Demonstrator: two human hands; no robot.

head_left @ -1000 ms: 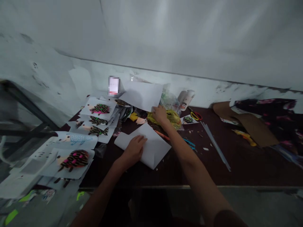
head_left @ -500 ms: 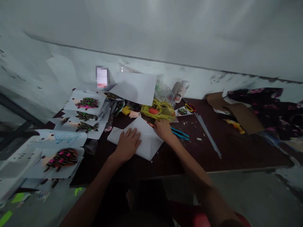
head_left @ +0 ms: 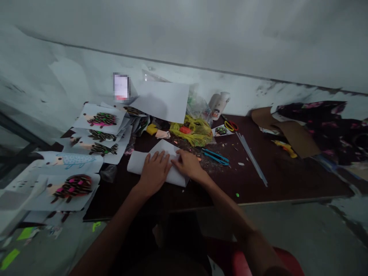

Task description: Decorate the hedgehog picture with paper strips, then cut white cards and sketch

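Observation:
A folded sheet of white paper (head_left: 164, 147) lies on the dark table in front of me. My left hand (head_left: 153, 170) rests flat on its middle, fingers stretched out and slightly apart, holding nothing. My right hand (head_left: 187, 165) is at the sheet's right side, its fingers bent and the thumb close to my left fingers. It grips the folded-over right part of the paper, partly hiding it. Just right of this hand lie blue thread snips (head_left: 215, 156). Beyond the paper is a yellow plastic bag (head_left: 195, 134) with something red in it.
Stacked sheets with hedgehog pictures (head_left: 100, 119) fill the left side. A large blank sheet (head_left: 169, 101) leans at the back, near a white roll (head_left: 220, 105). To the right are red-and-yellow scissors (head_left: 230, 125), clear sticks (head_left: 252, 160), a yellow tool (head_left: 284, 148) and brown cardboard (head_left: 299, 142).
My right hand has moved left and nearer from the paper's far right edge. The right corner of the sheet is now folded inward. My left hand stays on the paper.

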